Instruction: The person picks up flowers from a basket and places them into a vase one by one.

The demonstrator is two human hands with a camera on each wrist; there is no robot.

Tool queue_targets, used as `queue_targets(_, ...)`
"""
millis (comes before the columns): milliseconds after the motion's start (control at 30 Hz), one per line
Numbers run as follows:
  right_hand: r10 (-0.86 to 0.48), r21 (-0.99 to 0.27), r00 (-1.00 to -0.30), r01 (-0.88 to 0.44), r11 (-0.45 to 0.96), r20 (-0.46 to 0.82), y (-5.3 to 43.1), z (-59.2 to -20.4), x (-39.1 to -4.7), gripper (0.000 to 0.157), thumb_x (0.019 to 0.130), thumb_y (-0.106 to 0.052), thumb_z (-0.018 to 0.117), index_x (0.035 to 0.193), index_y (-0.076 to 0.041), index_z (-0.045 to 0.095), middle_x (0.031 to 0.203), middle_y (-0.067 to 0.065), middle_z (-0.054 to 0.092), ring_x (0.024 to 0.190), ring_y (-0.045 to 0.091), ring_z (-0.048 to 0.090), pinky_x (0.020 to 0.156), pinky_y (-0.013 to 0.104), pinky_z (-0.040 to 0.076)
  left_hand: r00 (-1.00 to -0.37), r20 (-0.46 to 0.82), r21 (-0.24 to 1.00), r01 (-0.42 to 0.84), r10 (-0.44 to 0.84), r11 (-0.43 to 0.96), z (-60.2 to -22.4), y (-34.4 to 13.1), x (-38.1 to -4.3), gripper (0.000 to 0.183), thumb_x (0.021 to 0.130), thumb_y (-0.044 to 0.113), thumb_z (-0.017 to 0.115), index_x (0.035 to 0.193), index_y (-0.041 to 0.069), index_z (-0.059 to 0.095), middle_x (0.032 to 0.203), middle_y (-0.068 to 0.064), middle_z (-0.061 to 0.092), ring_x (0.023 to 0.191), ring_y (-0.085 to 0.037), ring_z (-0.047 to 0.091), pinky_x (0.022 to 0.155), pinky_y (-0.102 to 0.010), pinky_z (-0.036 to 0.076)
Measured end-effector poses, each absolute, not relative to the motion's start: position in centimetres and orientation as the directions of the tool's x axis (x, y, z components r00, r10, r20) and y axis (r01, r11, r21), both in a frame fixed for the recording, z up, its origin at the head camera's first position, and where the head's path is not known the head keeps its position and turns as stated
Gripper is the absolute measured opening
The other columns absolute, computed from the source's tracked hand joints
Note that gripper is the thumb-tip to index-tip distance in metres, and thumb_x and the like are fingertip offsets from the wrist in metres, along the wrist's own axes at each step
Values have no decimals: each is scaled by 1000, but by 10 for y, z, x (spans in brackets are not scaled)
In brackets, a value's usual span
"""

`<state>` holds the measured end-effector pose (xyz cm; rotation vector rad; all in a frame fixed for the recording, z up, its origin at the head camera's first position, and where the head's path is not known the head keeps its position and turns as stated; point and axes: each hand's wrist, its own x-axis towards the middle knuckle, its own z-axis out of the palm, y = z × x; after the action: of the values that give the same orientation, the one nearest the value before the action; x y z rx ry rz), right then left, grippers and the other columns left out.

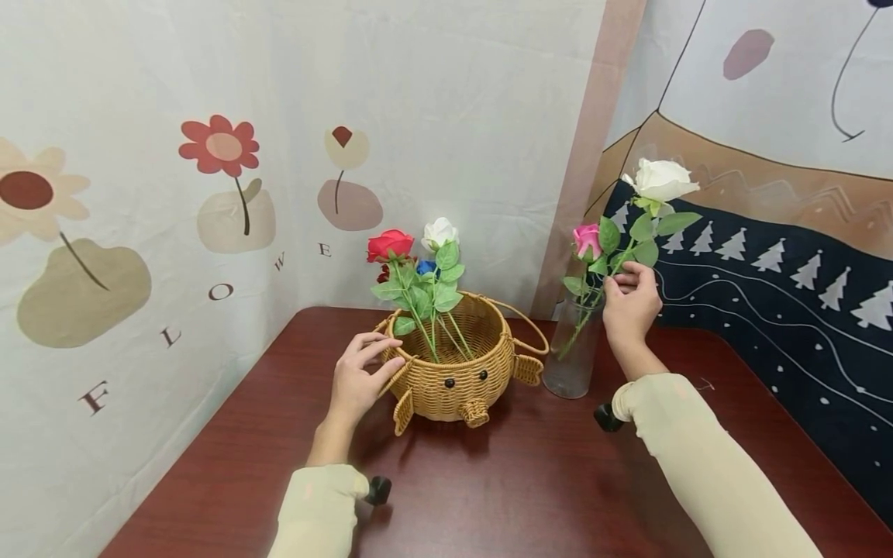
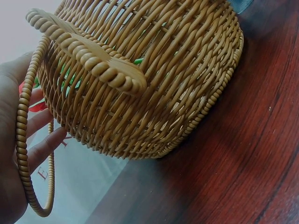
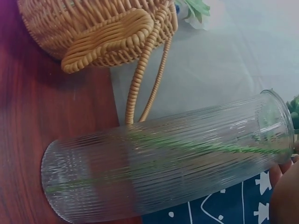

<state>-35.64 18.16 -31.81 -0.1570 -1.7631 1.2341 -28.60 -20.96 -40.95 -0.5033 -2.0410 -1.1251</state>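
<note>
My right hand (image 1: 633, 304) pinches the stem of a white rose (image 1: 661, 181) above a tall clear ribbed vase (image 1: 574, 356). The stem slants down inside the glass, beside a pink rose (image 1: 587, 242). At the left, a woven basket (image 1: 446, 387) with an animal face stands on the table. My left hand (image 1: 359, 376) rests against its left rim with fairly straight fingers, the basket's handle (image 2: 22, 126) looped across the palm in the left wrist view. A red rose (image 1: 391, 245), a white rose (image 1: 441, 232) and a blue flower (image 1: 427, 267) stand in the basket.
The dark red wooden table (image 1: 488, 480) ends against a pale flower-print curtain (image 1: 446, 116) at the back. A dark curtain with white trees (image 1: 732, 244) hangs at the right. The basket's right handle (image 1: 533, 325) arches close to the vase.
</note>
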Motion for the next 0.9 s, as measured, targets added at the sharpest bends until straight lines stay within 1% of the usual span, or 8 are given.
queue_targets(200, 562, -777, -540, -379, 502, 627, 184, -309, -358, 29, 75, -11, 65, 102, -15, 58, 82, 2, 60, 68, 4, 52, 62, 15, 42, -650, 760, 554, 637, -12, 536, -409, -210, -286, 26, 71, 29, 70, 94, 18, 67, 102, 6, 52, 88, -9, 52, 69, -20, 47)
queue_targets(333, 528, -749, -536, -406, 523, 659, 186, -302, -355, 30, 75, -12, 65, 104, -16, 58, 82, 1, 60, 70, 5, 51, 62, 15, 41, -647, 762, 550, 637, -12, 540, -409, -210, -286, 26, 71, 29, 70, 94, 18, 67, 102, 5, 52, 88, -9, 52, 69, -19, 47)
queue_targets(433, 502, -733, -539, -420, 535, 676, 186, -301, -353, 29, 75, -12, 65, 103, -16, 58, 82, 1, 60, 70, 5, 51, 61, 16, 40, -646, 763, 547, 634, -14, 546, -409, -210, -286, 26, 71, 29, 70, 94, 17, 68, 101, 5, 52, 87, -9, 52, 69, -19, 47)
queue_targets(500, 490, -726, -544, -417, 547, 681, 185, -302, -351, 28, 75, -12, 66, 103, -15, 59, 82, 0, 60, 70, 4, 51, 61, 15, 40, -644, 765, 545, 635, -14, 548, -410, -211, -286, 26, 71, 28, 70, 94, 17, 68, 101, 4, 52, 86, -10, 52, 68, -22, 48)
queue_targets(667, 494, -713, -523, -410, 569, 695, 184, -310, -347, 25, 74, -9, 66, 98, -12, 61, 80, 2, 61, 68, 3, 51, 61, 15, 39, -648, 761, 552, 636, -15, 539, -411, -211, -286, 26, 71, 29, 70, 94, 17, 67, 102, 4, 52, 87, -10, 52, 68, -34, 49)
queue_targets(733, 502, -712, -513, -411, 569, 697, 184, -313, -345, 24, 74, -9, 66, 97, -11, 61, 79, 2, 61, 66, 2, 51, 60, 14, 38, -651, 759, 558, 635, -17, 534, -411, -211, -286, 26, 71, 29, 70, 94, 17, 67, 102, 4, 52, 87, -10, 52, 68, -36, 49)
queue_targets(800, 507, -714, -509, -413, 565, 696, 184, -316, -342, 23, 74, -10, 66, 96, -12, 61, 78, 2, 61, 65, 1, 50, 59, 14, 38, -650, 759, 557, 636, -18, 535, -411, -211, -287, 26, 71, 30, 70, 94, 18, 67, 102, 5, 52, 87, -9, 52, 68, -35, 49)
queue_targets(900, 511, -715, -504, -429, 552, 697, 183, -321, -337, 23, 74, -11, 67, 96, -12, 61, 77, 1, 61, 64, 1, 50, 57, 14, 38, -648, 762, 552, 635, -17, 540, -411, -211, -287, 26, 71, 30, 70, 94, 19, 67, 102, 6, 52, 86, -9, 52, 68, -28, 49)
